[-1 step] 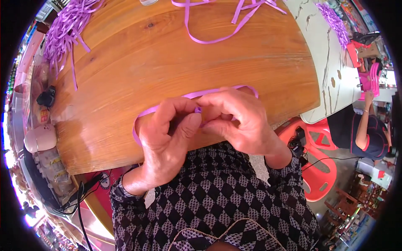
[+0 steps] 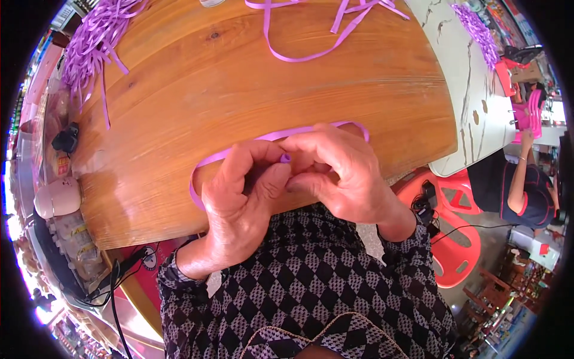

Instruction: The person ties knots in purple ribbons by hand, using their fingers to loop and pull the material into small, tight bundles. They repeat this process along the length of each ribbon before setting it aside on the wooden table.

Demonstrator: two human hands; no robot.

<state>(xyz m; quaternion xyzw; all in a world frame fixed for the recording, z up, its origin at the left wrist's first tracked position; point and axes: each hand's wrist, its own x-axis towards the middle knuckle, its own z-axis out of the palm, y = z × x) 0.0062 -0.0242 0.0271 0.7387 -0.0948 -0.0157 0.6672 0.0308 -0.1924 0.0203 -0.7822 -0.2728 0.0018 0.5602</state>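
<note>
Both hands are up over the near edge of the brown wooden table (image 2: pixel 179 90), fingertips almost meeting. Left hand (image 2: pixel 239 194): thumb and bent forefinger pinch a narrow, flat purple ribbon (image 2: pixel 286 158); only a small curled bit shows at the tips. Right hand (image 2: pixel 344 173): thumb and forefinger curled in close beside it, other fingers folded. Can't tell if it grips any ribbon; the fingers block the contact point.

A purple strip (image 2: pixel 239 151) loops on the table behind both hands. Its middle is partly covered by the fingers, and its left end drops out of sight behind the left hand. Can't confirm it joins the curl.

Far side: loose purple strips (image 2: pixel 305 59), cut off by the top edge. Shaggy purple ribbon heap (image 2: pixel 98 45) at far left, also cropped. Clear container (image 2: pixel 212 2), just a sliver of the base in frame. Second purple bundle (image 2: pixel 476 36) on the white marble-patterned table (image 2: pixel 478 102) at right; details too small to read.
</note>
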